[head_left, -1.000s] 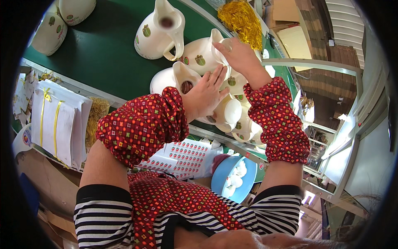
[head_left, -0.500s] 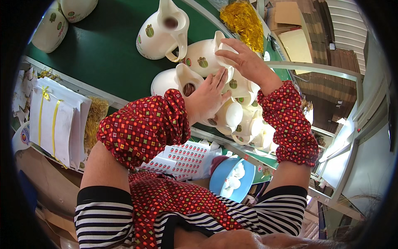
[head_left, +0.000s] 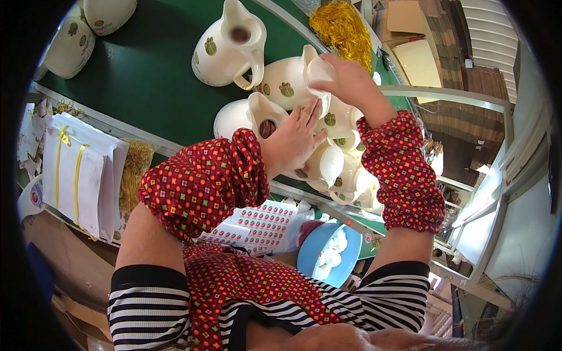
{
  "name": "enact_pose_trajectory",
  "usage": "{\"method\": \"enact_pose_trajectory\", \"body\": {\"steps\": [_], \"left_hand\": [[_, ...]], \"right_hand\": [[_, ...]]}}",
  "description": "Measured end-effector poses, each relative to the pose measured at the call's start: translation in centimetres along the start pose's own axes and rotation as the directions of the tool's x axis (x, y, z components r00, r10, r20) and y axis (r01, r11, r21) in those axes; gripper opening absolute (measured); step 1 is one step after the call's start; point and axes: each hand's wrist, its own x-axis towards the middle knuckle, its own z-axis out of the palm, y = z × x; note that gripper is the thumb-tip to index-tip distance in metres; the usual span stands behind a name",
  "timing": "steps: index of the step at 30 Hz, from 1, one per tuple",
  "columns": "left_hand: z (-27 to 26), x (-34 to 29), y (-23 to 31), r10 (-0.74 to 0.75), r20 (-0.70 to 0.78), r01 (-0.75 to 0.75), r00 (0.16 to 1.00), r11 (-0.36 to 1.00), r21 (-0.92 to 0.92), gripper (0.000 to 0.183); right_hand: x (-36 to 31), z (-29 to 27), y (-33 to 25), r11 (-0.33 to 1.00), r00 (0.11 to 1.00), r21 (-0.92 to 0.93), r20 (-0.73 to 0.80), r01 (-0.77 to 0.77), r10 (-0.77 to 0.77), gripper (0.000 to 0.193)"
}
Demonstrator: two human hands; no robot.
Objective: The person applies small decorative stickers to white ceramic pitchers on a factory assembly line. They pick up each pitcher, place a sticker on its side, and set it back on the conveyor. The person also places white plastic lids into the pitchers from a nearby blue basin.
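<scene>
White ceramic jugs with green and red decals stand on a green work surface. My right hand [head_left: 356, 88] is at the mouth of one jug [head_left: 288, 76], its thumb on the near side and its fingers partly hidden behind the rim; it appears to grip it. My left hand [head_left: 293, 141] lies with straight fingers beside a nearer jug [head_left: 237, 116], fingertips close to the right hand's jug; whether they touch cannot be told. The nearer jug has a reddish-brown ribbed opening. Another jug [head_left: 225, 50] stands farther back, handle toward me.
Several jugs [head_left: 323, 167] crowd to the right of my left hand. More lie at the far left [head_left: 70, 50]. Gold tinsel [head_left: 342, 32] sits at the back. Nearer are a blue basin [head_left: 345, 263], sticker sheets [head_left: 263, 225] and white sheets [head_left: 76, 181]. Cardboard stacks [head_left: 474, 88] rise at the right.
My right hand has moved from spread fingers above the jug's mouth to closing around its rim. The left hand stays nearly in place.
</scene>
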Motion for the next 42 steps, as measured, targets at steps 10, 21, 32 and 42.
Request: {"method": "enact_pose_trajectory", "body": {"steps": [10, 21, 32, 42], "left_hand": [[0.3, 0.1, 0.2, -0.017, -0.037, 0.017, 0.999, 1.000, 0.020, 0.063], [0.3, 0.3, 0.5, 0.004, -0.013, -0.004, 1.000, 1.000, 0.009, 0.075], [0.1, 0.6, 0.7, -0.006, 0.020, 0.006, 1.000, 1.000, -0.006, 0.067], [0.7, 0.7, 0.8, 0.012, 0.006, -0.012, 1.000, 0.995, 0.100, 0.067]], "right_hand": [[-0.8, -0.7, -1.3, 0.989, 0.998, -0.137, -0.047, -0.049, 0.043, 0.087], [-1.4, 2.3, 0.9, 0.995, 0.971, -0.094, -0.233, 0.037, -0.058, 0.079], [-1.5, 2.3, 1.9, 0.990, 0.987, -0.032, -0.082, 0.134, -0.137, 0.089], [1.4, 5.1, -2.4, 0.880, 0.862, -0.028, -0.219, -0.474, 0.457, 0.095]]}}
